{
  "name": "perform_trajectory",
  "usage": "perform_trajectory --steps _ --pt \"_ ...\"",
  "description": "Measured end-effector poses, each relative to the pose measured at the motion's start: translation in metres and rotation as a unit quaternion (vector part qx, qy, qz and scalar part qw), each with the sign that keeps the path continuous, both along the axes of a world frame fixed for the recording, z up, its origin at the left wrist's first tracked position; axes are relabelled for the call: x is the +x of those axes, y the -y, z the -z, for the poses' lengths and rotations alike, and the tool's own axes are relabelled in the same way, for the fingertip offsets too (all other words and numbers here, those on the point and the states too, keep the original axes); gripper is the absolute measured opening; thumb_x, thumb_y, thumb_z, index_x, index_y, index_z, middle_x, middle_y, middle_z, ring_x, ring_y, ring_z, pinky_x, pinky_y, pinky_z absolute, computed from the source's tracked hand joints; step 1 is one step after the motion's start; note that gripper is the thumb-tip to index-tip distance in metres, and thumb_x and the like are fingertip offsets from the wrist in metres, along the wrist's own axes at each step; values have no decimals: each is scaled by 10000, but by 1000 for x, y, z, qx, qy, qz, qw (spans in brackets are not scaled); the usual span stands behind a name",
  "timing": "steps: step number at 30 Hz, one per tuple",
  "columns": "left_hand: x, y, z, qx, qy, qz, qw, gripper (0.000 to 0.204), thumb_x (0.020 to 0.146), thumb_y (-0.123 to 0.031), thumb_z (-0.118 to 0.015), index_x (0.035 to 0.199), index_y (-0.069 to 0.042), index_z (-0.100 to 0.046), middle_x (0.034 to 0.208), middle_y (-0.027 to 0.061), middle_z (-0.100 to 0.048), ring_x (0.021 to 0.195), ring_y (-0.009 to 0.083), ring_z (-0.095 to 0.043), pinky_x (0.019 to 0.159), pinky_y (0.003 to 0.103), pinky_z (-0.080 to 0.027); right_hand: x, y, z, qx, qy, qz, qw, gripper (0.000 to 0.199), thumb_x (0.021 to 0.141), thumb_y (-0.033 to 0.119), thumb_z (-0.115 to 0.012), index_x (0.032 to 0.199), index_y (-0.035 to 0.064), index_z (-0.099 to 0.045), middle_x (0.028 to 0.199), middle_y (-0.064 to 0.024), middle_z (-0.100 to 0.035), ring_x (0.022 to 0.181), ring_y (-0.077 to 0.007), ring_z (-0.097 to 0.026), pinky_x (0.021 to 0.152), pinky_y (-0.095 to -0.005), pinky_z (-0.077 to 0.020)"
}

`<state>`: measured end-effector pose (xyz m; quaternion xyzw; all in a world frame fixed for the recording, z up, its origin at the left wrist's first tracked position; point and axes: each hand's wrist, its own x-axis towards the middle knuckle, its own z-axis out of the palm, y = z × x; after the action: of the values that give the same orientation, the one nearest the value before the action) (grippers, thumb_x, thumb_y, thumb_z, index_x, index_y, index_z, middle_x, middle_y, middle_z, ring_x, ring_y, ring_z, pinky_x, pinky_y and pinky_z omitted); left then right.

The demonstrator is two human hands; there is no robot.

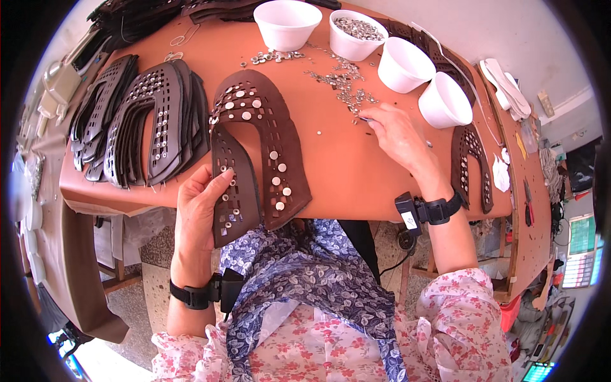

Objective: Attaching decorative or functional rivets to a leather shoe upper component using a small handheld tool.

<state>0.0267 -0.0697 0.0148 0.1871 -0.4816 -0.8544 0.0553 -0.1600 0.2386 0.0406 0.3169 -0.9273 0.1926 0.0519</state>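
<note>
My left hand [200, 200] grips the near-left leg of a dark brown, U-shaped leather piece [280, 127], thumb on top. Rows of small slots run along it, with round silver studs set over its curve and both legs. Farther right, my right hand [398, 134] is closed in a pinch around a thin, pen-like tool [365, 119], mostly hidden by the fingers. Its bluish end is by a scatter of small metal studs [353, 95] on the orange-brown tabletop [356, 184].
Stacked leather pieces [159, 121] lie to the left. Along the far side stand white bowls [287, 25], one holding studs [358, 28]. Another studded leather piece [471, 165] rests at the right edge. Scissors [529, 202] are farther right.
</note>
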Motion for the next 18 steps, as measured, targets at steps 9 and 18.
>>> perform_trajectory --steps 9,18 --pt "0 5 5 3 -23 28 999 141 1015 -69 -640 1137 -12 -682 993 57 -755 790 114 -735 681 249 -610 4 1 -2 -18 18 8 1000 258 947 10 -602 1178 12 -715 1034 -187 -696 995 -381 -665 891 -463 -514" --pt "2 6 9 0 -20 26 999 137 1015 -70 -640 1132 -11 -684 986 63 -759 779 118 -739 673 251 -612 4 2 -2 8 22 0 1000 268 955 8 -592 1192 35 -714 1029 -183 -690 977 -377 -666 867 -452 -516"
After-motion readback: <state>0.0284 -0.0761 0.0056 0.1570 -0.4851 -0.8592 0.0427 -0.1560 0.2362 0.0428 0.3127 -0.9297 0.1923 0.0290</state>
